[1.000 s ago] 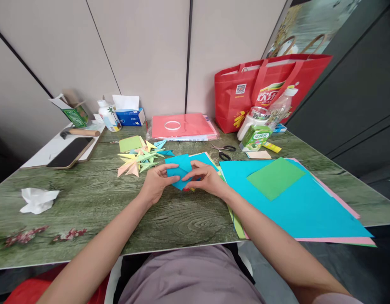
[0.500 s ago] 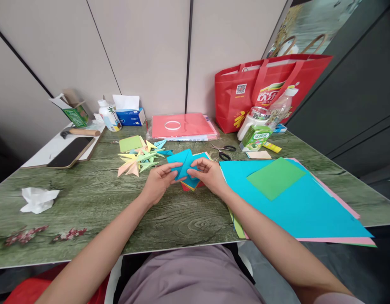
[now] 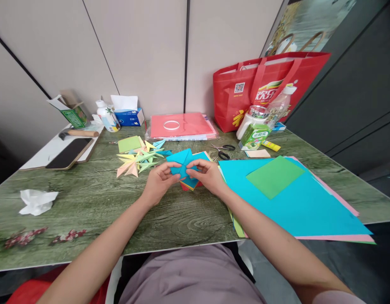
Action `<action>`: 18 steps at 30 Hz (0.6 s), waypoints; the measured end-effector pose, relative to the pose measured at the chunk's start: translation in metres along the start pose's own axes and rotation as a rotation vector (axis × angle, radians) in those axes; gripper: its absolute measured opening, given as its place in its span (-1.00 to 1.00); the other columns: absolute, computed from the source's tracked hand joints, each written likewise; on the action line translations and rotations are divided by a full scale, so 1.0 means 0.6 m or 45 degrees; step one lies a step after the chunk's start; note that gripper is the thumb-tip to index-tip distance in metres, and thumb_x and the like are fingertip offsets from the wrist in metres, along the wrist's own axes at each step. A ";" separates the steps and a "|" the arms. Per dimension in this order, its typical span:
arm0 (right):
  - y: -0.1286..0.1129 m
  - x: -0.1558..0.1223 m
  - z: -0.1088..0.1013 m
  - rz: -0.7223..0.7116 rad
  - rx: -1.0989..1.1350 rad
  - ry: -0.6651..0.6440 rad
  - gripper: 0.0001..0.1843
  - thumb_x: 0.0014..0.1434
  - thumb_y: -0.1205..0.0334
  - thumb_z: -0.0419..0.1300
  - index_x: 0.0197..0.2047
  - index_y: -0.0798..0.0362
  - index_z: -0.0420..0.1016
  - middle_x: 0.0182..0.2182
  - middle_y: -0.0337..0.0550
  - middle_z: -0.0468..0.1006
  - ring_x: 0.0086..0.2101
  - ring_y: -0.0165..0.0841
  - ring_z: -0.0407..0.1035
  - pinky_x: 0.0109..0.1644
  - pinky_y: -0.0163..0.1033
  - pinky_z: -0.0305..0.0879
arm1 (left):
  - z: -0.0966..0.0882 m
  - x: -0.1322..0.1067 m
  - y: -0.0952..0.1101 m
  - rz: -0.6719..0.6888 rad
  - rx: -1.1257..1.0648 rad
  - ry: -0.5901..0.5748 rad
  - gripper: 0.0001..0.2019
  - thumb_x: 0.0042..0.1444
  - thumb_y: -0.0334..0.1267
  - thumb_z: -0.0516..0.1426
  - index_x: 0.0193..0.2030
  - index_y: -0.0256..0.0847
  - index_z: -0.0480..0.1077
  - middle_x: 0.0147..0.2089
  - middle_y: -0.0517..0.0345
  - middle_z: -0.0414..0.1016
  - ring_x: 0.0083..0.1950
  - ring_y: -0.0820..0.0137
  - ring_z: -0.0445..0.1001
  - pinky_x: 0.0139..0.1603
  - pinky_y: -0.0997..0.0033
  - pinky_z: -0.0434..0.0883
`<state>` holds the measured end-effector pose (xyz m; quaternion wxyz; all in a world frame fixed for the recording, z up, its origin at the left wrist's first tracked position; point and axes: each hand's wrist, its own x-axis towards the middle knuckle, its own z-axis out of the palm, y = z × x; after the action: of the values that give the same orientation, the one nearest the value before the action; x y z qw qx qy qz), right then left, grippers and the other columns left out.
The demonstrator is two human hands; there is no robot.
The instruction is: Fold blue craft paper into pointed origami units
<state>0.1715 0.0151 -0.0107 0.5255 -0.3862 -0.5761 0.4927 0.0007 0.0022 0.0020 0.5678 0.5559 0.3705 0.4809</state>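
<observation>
A piece of folded blue paper (image 3: pixel 180 156) is held between both hands over the middle of the table. My left hand (image 3: pixel 159 182) pinches its left and lower edge, thumb on the near side. On the other side, my right hand (image 3: pixel 206 174) pinches its right edge between thumb and fingers. Under and behind my right hand lies a stack of coloured paper squares (image 3: pixel 191 183), blue on top, partly hidden. Folded paper pieces (image 3: pixel 140 157) in yellow, green, peach and blue are heaped left of my hands.
Large blue sheets (image 3: pixel 277 211) lie at right with a green square (image 3: pixel 275 176) on top. Scissors (image 3: pixel 224 151), a green carton (image 3: pixel 255 136) and a red bag (image 3: pixel 233 97) stand behind. At left are a phone (image 3: pixel 69 153), a hammer (image 3: pixel 79 133) and a crumpled tissue (image 3: pixel 38 201).
My left thumb and fingers have shifted along the blue paper, and its left flap now sits differently, with creases meeting near the middle. The right hand keeps its pinch. The view has shifted slightly.
</observation>
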 end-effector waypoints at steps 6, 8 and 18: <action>0.001 0.000 -0.001 0.003 0.026 0.020 -0.79 -0.16 0.17 0.33 -0.40 0.04 0.48 -0.43 -0.23 0.50 -0.45 -0.45 0.36 -0.34 -0.28 0.37 | 0.003 -0.001 0.003 -0.001 -0.097 -0.083 -0.60 -0.13 -0.32 0.26 -0.08 -0.20 0.37 -0.18 0.10 0.53 -0.12 0.30 0.49 -0.04 0.20 0.42; 0.000 0.000 -0.002 0.004 0.032 0.028 -0.79 -0.17 0.17 0.33 -0.41 0.04 0.48 -0.41 -0.23 0.50 -0.43 -0.44 0.37 -0.33 -0.28 0.38 | 0.003 -0.001 0.006 0.012 -0.126 -0.112 -0.59 -0.12 -0.33 0.26 -0.06 -0.21 0.36 -0.18 0.09 0.53 -0.11 0.29 0.48 -0.01 0.15 0.41; -0.002 0.000 -0.001 -0.001 0.025 0.016 -0.77 -0.17 0.13 0.33 -0.40 0.03 0.48 -0.42 -0.23 0.50 -0.43 -0.43 0.37 -0.32 -0.26 0.37 | 0.002 -0.004 0.014 -0.045 -0.220 -0.097 -0.59 -0.05 -0.28 0.22 0.01 -0.17 0.40 -0.48 0.26 0.44 -0.26 0.38 0.47 -0.03 0.10 0.43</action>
<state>0.1725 0.0150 -0.0093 0.5329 -0.3840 -0.5682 0.4957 0.0001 -0.0013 0.0103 0.6359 0.5161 0.3155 0.4794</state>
